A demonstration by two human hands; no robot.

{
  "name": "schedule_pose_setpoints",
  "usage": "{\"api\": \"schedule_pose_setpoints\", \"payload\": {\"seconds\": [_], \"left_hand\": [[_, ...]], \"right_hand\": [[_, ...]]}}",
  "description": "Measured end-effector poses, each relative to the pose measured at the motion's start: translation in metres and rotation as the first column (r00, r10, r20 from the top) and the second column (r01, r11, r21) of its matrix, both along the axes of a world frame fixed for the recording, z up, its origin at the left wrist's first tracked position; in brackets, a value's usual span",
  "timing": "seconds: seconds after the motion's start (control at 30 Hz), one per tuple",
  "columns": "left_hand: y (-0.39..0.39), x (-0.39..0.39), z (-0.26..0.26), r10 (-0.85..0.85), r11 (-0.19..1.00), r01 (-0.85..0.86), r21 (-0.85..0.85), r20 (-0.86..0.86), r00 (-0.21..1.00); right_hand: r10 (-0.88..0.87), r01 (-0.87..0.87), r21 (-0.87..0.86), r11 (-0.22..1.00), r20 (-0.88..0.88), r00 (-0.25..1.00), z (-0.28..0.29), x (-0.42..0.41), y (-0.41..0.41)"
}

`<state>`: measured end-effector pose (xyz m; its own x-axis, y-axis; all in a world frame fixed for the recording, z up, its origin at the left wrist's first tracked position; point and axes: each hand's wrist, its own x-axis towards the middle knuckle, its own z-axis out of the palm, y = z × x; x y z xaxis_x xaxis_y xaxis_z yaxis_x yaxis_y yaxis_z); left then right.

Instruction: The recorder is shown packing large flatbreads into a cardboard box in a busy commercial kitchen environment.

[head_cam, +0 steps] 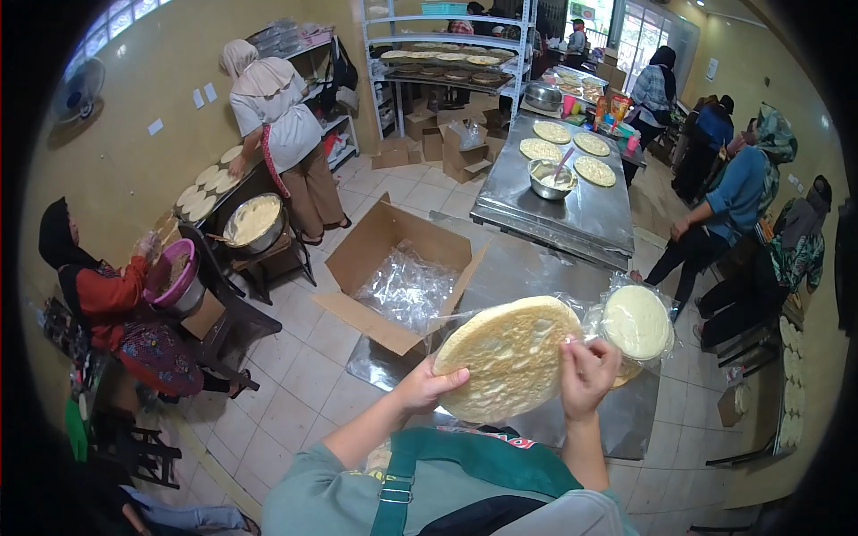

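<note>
A large round flatbread or pizza base (506, 358) with a browned, blistered face is held tilted up in front of my chest. My left hand (429, 387) grips its lower left edge, thumb on the browned face. At its right edge, my right hand (590, 368) pinches clear plastic film between thumb and fingers. The film stretches along the top of the bread. Just beyond my right hand, pale round bases in clear plastic (637, 323) lie on the metal table (613, 429), with another base partly hidden under them.
An open cardboard box (402, 268) of clear plastic bags stands ahead to the left. Beyond it, a steel table (509, 194) bears several round bases and a metal bowl (553, 179). A person (120, 301) with a pink basin sits left; other people stand or sit around the room.
</note>
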<state>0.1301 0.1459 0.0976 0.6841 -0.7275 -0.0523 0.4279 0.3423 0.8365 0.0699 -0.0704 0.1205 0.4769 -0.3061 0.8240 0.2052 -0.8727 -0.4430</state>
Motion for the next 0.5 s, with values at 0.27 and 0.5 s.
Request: {"api": "schedule_pose_setpoints", "payload": {"seconds": [0.27,0.5], "left_hand": [[0.012,-0.001,-0.007,0.025,0.999,-0.023,-0.024,0.061,0.998],[0.020,-0.003,-0.015,-0.010,0.994,0.011,-0.107,0.004,1.000]], "right_hand": [[0.370,-0.387,0.714,0.583,0.190,0.909,-0.008,0.013,-0.021],[0.305,-0.457,0.889,0.028,0.428,0.851,-0.016,0.013,-0.056]]}}
